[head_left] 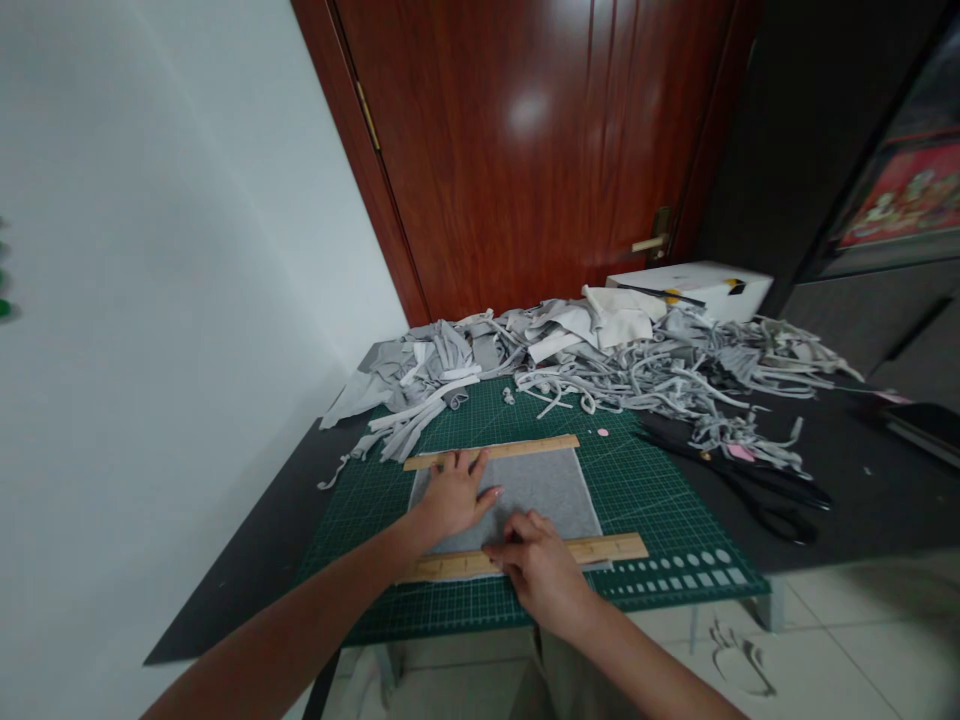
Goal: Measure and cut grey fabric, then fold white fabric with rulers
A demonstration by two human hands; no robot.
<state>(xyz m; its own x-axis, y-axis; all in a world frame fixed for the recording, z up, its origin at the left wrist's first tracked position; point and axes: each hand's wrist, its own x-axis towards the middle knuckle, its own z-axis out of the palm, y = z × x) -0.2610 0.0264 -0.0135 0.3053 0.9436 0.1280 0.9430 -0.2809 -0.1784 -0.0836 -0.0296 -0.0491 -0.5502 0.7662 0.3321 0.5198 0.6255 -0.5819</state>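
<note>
A grey rectangle of fabric lies flat on a green cutting mat. One wooden ruler runs along the fabric's far edge, and a second wooden ruler lies along its near edge. My left hand is spread on the cloth, its fingertips reaching the far ruler. Bent fingers of my right hand pinch at the middle of the near ruler, partly covering it. Thin strips of the fabric's edge show past both rulers.
Grey fabric scraps and strips are heaped along the table's back. Black scissors rest at the right, partly over the mat. A white box stands behind the heap, before a brown door. A white wall borders the left.
</note>
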